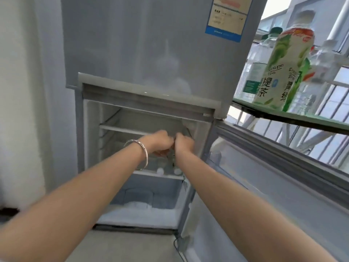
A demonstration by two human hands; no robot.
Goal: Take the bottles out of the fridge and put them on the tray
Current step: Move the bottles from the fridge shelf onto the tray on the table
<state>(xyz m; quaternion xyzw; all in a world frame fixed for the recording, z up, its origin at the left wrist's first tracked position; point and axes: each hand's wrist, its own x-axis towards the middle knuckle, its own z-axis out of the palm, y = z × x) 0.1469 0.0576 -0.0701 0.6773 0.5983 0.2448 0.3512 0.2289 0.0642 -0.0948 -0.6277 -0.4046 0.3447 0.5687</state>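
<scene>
While both arms are stretched into the open lower compartment of the fridge (147, 53), the left hand (160, 141) and right hand (184, 144) are seen close together, knuckles nearly touching, just below the upper inner shelf (120, 129). Both hands are curled into loose fists, fingers folded in. What each grip is clamped on can't be told for certain: something small and dark is glimpsed btw. the two hands, but it is blurred and mostly hidden by the fingers. A silver bangle (140, 148) is worn on the left wrist.

Below the hands, two white bottle caps (160, 170) are visible on the lower shelf inside the fridge, approx. under the left palm and the right wrist; the bottles' bodies are hidden. Further down, a frosted drawer (147, 197) is seen, with ice along the bottom.

The fridge door (273, 176) is swung open to the right, its inner side w/ a clear door pocket facing the camera. A blue-edged label (226, 17) is stuck on the upper door.

To the right, on a green tray (311, 118) at upper-door height, several bottles are already stood upright: a large green-and-white tea bottle (279, 72) at the front, a clear green-capped bottle (255, 72) behind it to the left, and a clear bottle (321, 69) to its right. Window bars are seen behind them.
</scene>
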